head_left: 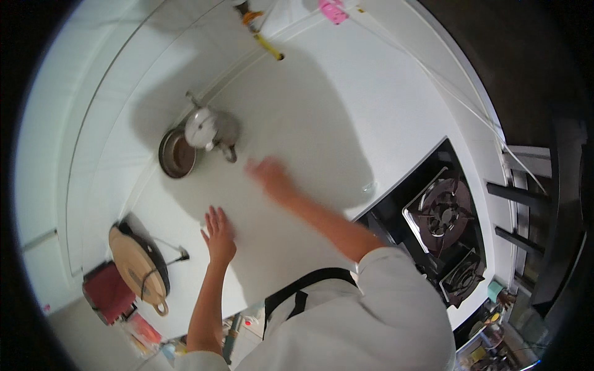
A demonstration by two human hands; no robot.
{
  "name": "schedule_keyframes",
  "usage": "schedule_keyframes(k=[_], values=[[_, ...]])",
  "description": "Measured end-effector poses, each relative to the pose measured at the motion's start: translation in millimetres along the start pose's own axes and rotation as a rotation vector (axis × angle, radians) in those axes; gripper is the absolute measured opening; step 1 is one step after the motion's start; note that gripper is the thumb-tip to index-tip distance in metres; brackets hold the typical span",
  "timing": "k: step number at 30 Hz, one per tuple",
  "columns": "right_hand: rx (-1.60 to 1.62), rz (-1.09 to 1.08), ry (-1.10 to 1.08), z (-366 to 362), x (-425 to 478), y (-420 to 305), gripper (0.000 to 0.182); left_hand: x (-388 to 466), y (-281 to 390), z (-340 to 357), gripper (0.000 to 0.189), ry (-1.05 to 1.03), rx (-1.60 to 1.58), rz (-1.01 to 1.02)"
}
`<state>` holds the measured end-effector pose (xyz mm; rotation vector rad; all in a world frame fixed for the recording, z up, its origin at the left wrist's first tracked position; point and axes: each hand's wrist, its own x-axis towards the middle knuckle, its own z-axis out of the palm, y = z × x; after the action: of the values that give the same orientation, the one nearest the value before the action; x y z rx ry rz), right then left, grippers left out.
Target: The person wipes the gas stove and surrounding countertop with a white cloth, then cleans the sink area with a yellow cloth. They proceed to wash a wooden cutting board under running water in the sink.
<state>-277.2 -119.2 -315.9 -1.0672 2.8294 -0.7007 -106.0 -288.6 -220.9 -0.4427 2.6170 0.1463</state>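
Fingers apart and holding nothing, my left hand is over or on the white countertop. My right hand is blurred by motion above the counter, to the right of a metal pot with handles; whether its fingers are closed cannot be made out, and no object shows in it. A round lid with a knob is at that pot's left side. Beside them, near the wall, is an open round metal pan with a brownish bottom.
A black gas hob is set in the counter at right. At left lie a beige electric pan with a cord and a dark red appliance. A yellow gas valve and a pink item are at the back wall.
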Motion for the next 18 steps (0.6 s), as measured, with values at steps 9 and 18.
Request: schedule_keyframes(k=[9,18], values=[[0.246,0.445,0.172,-125.6,65.4,273.4,0.031,7.2,-2.9,-16.9,0.093,-0.018,-0.164,0.124],[-0.074,0.507,0.248,-97.8,-1.9,203.9,0.029,5.8,-12.9,-9.2,0.1,-0.061,-0.218,0.162]])
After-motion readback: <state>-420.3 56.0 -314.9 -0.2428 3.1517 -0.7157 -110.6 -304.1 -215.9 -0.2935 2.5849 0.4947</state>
